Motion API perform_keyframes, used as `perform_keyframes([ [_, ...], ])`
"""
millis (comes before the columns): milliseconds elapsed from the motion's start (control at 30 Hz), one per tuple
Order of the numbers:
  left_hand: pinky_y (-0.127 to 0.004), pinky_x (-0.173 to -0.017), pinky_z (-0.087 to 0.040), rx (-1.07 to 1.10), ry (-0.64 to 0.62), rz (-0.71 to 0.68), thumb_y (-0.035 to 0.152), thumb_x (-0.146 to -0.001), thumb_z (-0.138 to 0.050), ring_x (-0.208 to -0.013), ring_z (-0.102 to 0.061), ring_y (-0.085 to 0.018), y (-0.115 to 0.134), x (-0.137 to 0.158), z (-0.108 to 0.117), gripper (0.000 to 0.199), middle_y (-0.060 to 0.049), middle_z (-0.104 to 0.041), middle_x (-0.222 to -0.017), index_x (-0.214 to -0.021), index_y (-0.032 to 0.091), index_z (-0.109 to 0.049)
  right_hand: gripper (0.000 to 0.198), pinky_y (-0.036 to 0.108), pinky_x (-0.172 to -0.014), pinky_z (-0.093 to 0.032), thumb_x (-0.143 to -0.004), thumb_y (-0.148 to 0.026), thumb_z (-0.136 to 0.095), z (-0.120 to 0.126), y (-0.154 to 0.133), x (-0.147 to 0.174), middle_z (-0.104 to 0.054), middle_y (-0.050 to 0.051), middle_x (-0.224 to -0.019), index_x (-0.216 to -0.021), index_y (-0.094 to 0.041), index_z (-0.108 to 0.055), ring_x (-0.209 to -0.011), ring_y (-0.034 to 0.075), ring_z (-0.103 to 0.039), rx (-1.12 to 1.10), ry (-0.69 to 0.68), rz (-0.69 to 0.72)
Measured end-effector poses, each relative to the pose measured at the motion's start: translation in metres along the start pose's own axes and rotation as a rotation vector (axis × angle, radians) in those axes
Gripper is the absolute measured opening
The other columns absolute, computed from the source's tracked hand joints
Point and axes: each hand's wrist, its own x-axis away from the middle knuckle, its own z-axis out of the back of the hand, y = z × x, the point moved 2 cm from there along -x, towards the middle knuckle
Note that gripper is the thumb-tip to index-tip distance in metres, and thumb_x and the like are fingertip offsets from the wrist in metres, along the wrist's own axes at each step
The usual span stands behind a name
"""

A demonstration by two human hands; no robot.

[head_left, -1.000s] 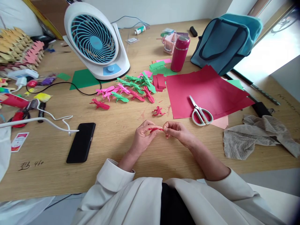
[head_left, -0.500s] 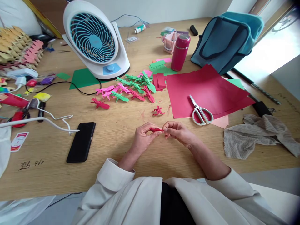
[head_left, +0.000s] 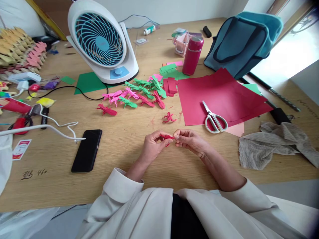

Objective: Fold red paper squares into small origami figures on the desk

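Between my hands is a small folded red paper piece (head_left: 167,136), partly hidden by the fingers. My left hand (head_left: 155,144) pinches its body between thumb and fingers. At its right end, the thumb and fingertips of my right hand (head_left: 188,141) are closed on it. Just beyond the hands a small red folded paper figure (head_left: 169,117) with thin legs lies on the table. Farther back sits a cluster of green, pink and red folded paper figures (head_left: 144,91), and another red figure (head_left: 106,109) lies to their left.
White-handled scissors (head_left: 214,119) lie on large red paper sheets (head_left: 199,96) at right, near a grey cloth (head_left: 259,146). A fan (head_left: 102,43), a red flask (head_left: 193,54) and a blue bag (head_left: 236,46) stand behind. A black phone (head_left: 86,151) lies at left.
Both hands stay in nearly the same place. The red paper piece has turned slightly in the fingers, and a bit of it now shows below the left thumb.
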Motion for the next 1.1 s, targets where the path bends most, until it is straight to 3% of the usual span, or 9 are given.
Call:
perform_keyframes([
  [167,-0.024,-0.069,-0.049,-0.11,-0.019,-0.128,0.026,-0.077,-0.078,-0.076,-0.062,-0.014,0.0,-0.001,0.001,0.012,-0.004,-0.069,-0.08,-0.081,0.017,-0.073,0.034,0.023,-0.065,-0.051,-0.056,-0.038,-0.091,-0.002,0.001,0.0,-0.058,-0.006,-0.059,-0.072,-0.017,-0.069,-0.051,0.004,-0.049,0.019,0.0,-0.01],
  [600,-0.024,-0.07,-0.048,-0.283,-0.014,-0.367,0.022,-0.083,-0.072,-0.076,-0.061,-0.013,0.011,0.003,0.0,0.005,-0.003,-0.065,-0.079,-0.081,0.018,-0.071,0.034,0.022,-0.055,-0.039,-0.059,-0.042,-0.087,-0.003,-0.006,0.001,-0.063,-0.001,-0.058,-0.069,-0.015,-0.068,-0.054,0.008,-0.052,0.27,-0.014,0.122],
  [1100,-0.024,-0.072,-0.047,-0.177,-0.039,-0.222,0.023,-0.082,-0.072,-0.076,-0.061,-0.013,0.004,0.003,-0.001,0.009,-0.002,-0.065,-0.078,-0.078,0.016,-0.067,0.037,0.023,-0.051,-0.033,-0.072,-0.049,-0.078,0.003,-0.004,0.003,-0.062,0.0,-0.062,-0.076,-0.014,-0.066,-0.055,0.009,-0.048,0.511,-0.039,0.245],
])
